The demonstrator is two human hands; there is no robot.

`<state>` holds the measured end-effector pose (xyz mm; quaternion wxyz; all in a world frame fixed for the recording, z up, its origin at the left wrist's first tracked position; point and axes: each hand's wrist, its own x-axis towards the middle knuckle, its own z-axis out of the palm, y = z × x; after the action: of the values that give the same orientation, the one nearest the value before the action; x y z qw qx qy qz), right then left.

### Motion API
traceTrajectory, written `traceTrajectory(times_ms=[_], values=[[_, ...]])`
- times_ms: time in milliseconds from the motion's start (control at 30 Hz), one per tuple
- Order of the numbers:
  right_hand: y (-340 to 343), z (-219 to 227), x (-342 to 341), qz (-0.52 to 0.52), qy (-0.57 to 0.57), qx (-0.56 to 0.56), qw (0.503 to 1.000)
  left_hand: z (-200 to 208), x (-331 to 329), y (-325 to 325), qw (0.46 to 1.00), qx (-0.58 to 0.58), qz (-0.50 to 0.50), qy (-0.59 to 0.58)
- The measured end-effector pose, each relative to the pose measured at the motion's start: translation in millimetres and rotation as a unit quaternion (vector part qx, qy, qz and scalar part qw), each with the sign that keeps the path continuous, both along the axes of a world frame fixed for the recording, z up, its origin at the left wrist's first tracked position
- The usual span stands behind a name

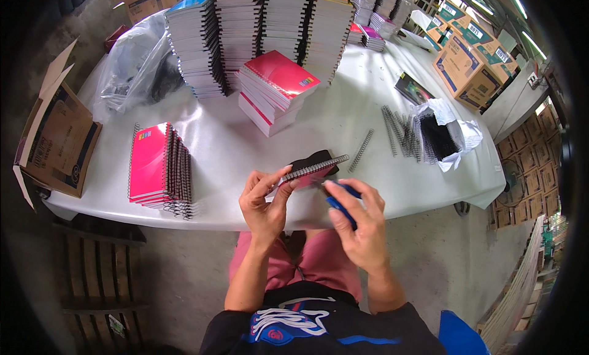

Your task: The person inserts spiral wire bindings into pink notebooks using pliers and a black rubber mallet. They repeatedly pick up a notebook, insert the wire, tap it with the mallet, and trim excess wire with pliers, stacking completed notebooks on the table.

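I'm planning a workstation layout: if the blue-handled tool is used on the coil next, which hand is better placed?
Likely the right hand: it grips the blue-handled tool, close to the coil. The left hand is occupied holding the notebook that carries the coil.

Pink notebook pile (147,165): a gap lies between it and my left hand (265,208).
Tall stacks (281,30): 4 wall off my far reach, a shorter red stack (277,79) in front.
Loose coils (401,134): they and a white coil bag (470,131) obstruct my forward right.

Lettering (144,135) marks red notebooks (147,171) and cardboard boxes (459,65).
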<state>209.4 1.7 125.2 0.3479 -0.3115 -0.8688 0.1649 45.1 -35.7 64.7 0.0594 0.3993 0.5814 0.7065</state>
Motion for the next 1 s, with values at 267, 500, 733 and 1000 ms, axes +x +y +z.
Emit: traceTrajectory(times_ms=[267, 500, 733, 1000], values=[[-12.2, -2.5, -20.4, 0.026, -0.029, -0.009, 0.999, 4.5, 1.2, -8.6, 1.000, 0.018, -0.024, 0.008], [-17.7, -3.4, -14.3, 0.021, -0.029, -0.029, 0.999, 6.5, 5.4, -12.0, 0.999, 0.031, -0.040, 0.002], [-18.0, -3.1, -11.8, 0.111, 0.089, -0.376, 0.916, 1.6, 7.6, -8.7, 0.998, 0.041, -0.032, 0.024], [5.7, -34.7, 4.3, 0.060, 0.030, -0.180, 0.981, 8.6, 1.8, -2.9, 0.975, 0.065, -0.002, -0.214]])
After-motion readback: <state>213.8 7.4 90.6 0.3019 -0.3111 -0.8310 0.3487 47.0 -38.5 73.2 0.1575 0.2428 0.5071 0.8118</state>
